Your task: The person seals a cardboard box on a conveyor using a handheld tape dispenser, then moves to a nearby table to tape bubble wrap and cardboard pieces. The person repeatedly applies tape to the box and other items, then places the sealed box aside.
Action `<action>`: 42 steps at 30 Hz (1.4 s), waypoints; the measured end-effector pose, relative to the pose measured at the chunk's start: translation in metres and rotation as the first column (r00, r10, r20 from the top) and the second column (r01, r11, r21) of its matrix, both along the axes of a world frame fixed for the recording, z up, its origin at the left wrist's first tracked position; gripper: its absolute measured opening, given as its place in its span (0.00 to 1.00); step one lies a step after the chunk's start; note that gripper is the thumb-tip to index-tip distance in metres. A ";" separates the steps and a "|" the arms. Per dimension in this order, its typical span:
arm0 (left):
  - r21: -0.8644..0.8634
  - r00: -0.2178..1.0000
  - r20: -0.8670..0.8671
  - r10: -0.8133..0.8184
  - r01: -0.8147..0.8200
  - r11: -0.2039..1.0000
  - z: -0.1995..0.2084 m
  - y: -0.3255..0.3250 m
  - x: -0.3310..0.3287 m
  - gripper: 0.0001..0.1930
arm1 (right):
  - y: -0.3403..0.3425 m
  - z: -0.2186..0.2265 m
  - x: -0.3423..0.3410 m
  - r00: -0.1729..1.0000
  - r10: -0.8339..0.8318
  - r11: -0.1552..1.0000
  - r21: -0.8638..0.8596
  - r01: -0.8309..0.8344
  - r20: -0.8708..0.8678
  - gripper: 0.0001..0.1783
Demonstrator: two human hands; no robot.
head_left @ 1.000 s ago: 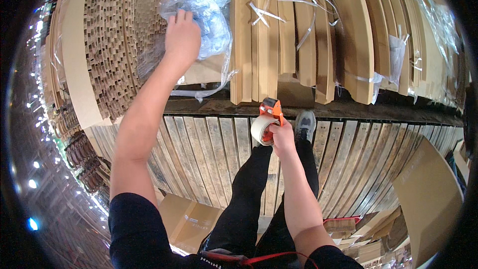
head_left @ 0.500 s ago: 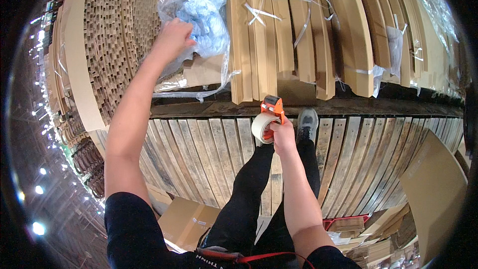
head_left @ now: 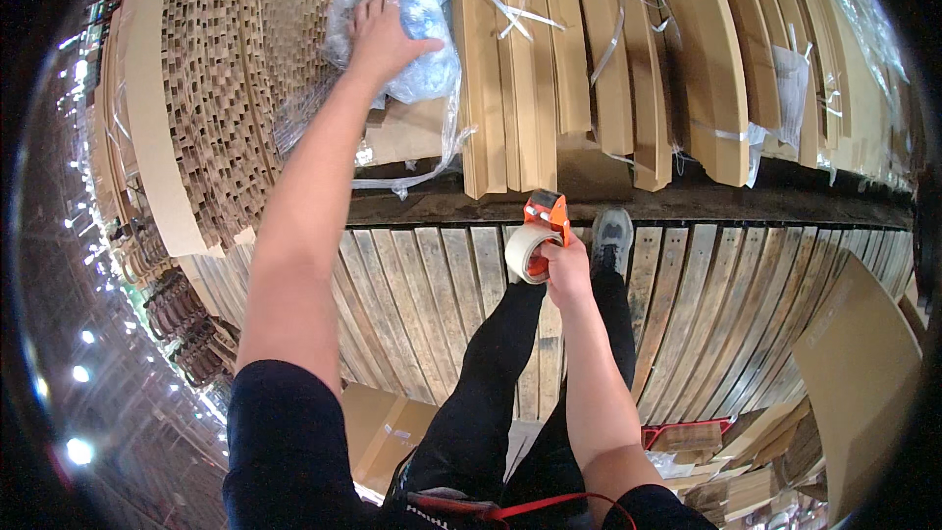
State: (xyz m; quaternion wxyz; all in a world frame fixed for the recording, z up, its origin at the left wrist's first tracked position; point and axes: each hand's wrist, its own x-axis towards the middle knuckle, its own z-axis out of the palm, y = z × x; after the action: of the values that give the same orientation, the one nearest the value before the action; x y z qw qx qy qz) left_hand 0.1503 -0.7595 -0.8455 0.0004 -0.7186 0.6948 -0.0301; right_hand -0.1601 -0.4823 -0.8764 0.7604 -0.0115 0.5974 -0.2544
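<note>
Your left hand (head_left: 381, 37) lies on the crumpled bundle of clear and pale-blue plastic film (head_left: 424, 74), the palm over its left part. The fingers are spread and the thumb stretches out to the right across the film, so that hand is open on it rather than closed round it. The bundle sits between the tall stack of brown corrugated cardboard (head_left: 211, 88) on your left and the upright folded strips of tan cardboard (head_left: 530, 69) on your right.

Your right hand (head_left: 569, 270) is closed around the orange-and-black handheld tape dispenser (head_left: 561, 219), which is above the wooden slats (head_left: 392, 285), well apart from the film. The dispenser carries a thick, cream-white roll of tape (head_left: 520, 253) on the left of your grip.

At the lower left, the brown cardboard box (head_left: 368, 422) shows a closed face; its contents are hidden.

The film looks thin, glossy and wrinkled, bluest at the top and right, with a loose clear strand hanging below. The dispenser's black end points away from you.
</note>
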 end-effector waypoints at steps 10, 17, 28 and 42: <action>0.089 0.994 0.027 0.107 -0.109 0.990 0.038 -0.028 -0.022 0.28 | -0.008 -0.001 0.000 1.000 0.001 1.000 0.002 -0.001 0.008 0.23; 0.063 0.954 -0.011 0.299 -0.298 0.952 0.068 -0.021 -0.034 0.27 | -0.017 0.005 0.003 0.999 -0.028 1.000 -0.011 0.029 0.042 0.24; -0.284 0.995 0.003 -0.096 0.093 0.954 0.086 -0.003 -0.001 0.14 | -0.028 0.017 0.003 0.993 -0.097 0.995 -0.023 0.099 0.064 0.29; 0.755 0.451 -0.651 0.611 0.298 0.584 0.036 0.196 -0.204 0.54 | -0.029 0.010 -0.047 0.936 -0.268 0.958 -0.165 0.235 -0.227 0.17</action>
State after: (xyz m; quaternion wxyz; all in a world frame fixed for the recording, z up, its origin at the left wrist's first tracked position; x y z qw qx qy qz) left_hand -0.0538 -0.5633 -0.8096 -0.0342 -0.6125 0.4417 0.6547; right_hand -0.2074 -0.5115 -0.8664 0.6388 -0.0180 0.6652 -0.3863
